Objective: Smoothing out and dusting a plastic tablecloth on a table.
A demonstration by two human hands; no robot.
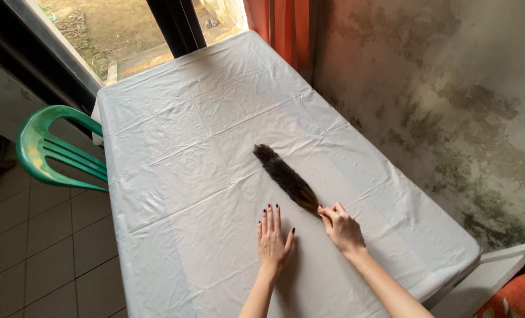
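Note:
A dark brown feather duster (283,176) lies on the white plastic sheet covering the table (174,147), its feathers pointing up and left toward the table's middle. My right hand (340,227) is closed around the duster's handle end near the front of the table. My left hand (273,238) rests flat on the sheet just left of the right hand, fingers spread, holding nothing.
A green plastic chair (50,150) stands at the table's left side on a tiled floor. A stained wall (451,88) runs along the right edge. A window (121,29) and an orange curtain (277,26) are at the far end. A patterned red cushion (512,297) sits bottom right.

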